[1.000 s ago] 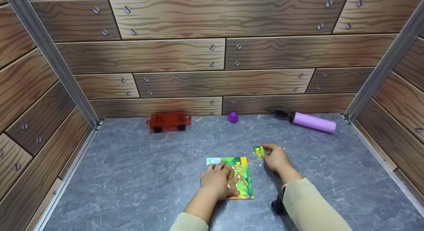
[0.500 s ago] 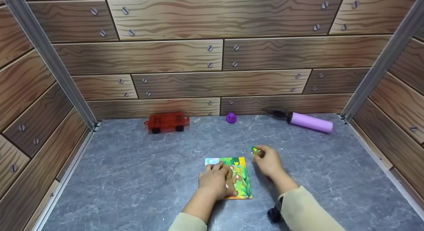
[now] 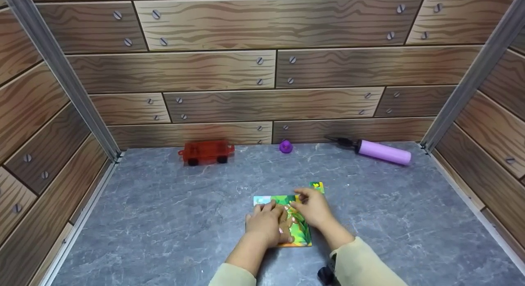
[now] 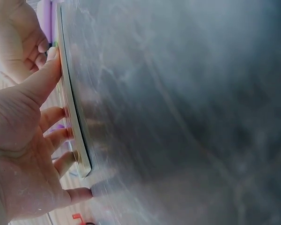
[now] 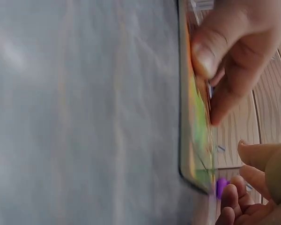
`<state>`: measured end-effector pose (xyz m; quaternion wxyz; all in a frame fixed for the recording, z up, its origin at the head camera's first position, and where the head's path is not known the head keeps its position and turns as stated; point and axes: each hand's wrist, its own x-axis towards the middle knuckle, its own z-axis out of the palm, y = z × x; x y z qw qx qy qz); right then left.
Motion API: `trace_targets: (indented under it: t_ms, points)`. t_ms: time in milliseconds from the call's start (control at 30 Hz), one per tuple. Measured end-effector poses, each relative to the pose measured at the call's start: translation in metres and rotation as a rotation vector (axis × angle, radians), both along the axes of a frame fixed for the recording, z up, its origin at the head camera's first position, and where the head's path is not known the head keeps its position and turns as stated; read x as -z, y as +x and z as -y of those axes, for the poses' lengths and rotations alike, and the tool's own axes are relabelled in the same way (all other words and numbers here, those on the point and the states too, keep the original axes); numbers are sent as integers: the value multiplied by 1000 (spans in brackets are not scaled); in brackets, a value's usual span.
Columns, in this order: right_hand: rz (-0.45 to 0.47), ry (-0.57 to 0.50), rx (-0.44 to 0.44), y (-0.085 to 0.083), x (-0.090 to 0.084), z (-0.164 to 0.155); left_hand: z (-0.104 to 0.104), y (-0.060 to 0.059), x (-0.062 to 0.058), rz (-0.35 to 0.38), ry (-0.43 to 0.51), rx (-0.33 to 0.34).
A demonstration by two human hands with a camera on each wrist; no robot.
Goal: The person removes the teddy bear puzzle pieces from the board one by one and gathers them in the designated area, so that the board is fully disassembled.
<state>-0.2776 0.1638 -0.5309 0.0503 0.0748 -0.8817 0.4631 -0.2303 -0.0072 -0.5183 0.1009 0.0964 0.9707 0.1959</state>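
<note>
The left hand (image 3: 266, 224) lay flat with spread fingers on the puzzle board (image 3: 301, 232), which sat on the near middle of the grey table (image 3: 164, 220). The right hand (image 3: 313, 208) rested on the board's far right part, fingers loosely bent and pinching nothing that showed, with a small puzzle piece (image 3: 317, 186) on the table just beyond its fingertips. Along the far wall stood a red toy car (image 3: 206, 151), a purple knob (image 3: 286, 146) and a lilac pump (image 3: 381, 152)

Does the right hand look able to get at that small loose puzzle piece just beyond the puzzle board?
Probably yes. The loose piece lies bare on the table just past the right hand, with nothing between them. The left hand rests on the puzzle board.
</note>
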Motion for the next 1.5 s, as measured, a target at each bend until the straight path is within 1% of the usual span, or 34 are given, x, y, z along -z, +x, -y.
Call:
trace_targets:
  t_ms: [100, 233, 367, 467, 567, 733, 967, 1100, 1200, 1267, 1333, 1500]
  points:
    - [12, 1, -15, 2, 1, 6, -1, -1, 0, -15, 2, -1]
    - [50, 11, -14, 4, 2, 11, -1, -1, 0, -29, 10, -5]
    - [70, 65, 5, 6, 2, 14, -2, -1, 0, -28, 20, -5]
    - [54, 119, 14, 8, 3, 16, -2, 0, -1, -27, 23, -4]
    - [37, 152, 21, 8, 5, 17, -2, 1, -2, -35, 27, -10]
    - [23, 190, 30, 9, 5, 17, -3, 2, -3, -40, 38, -30]
    - [-4, 228, 56, 10, 7, 20, -2, 1, -1, -29, 59, -51]
    - [-6, 224, 66, 11, 9, 21, -1, 2, 1, -47, 103, -93]
    - [1, 215, 71, 11, 11, 22, 0, 4, 3, -76, 114, -126]
    - [6, 212, 71, 12, 12, 23, 1, 4, 5, -84, 97, -136]
    - [6, 210, 73, 13, 13, 23, 1, 3, 6, -90, 59, -137]
    - [-3, 196, 78, 14, 13, 24, 1, 3, 5, -85, 2, -151]
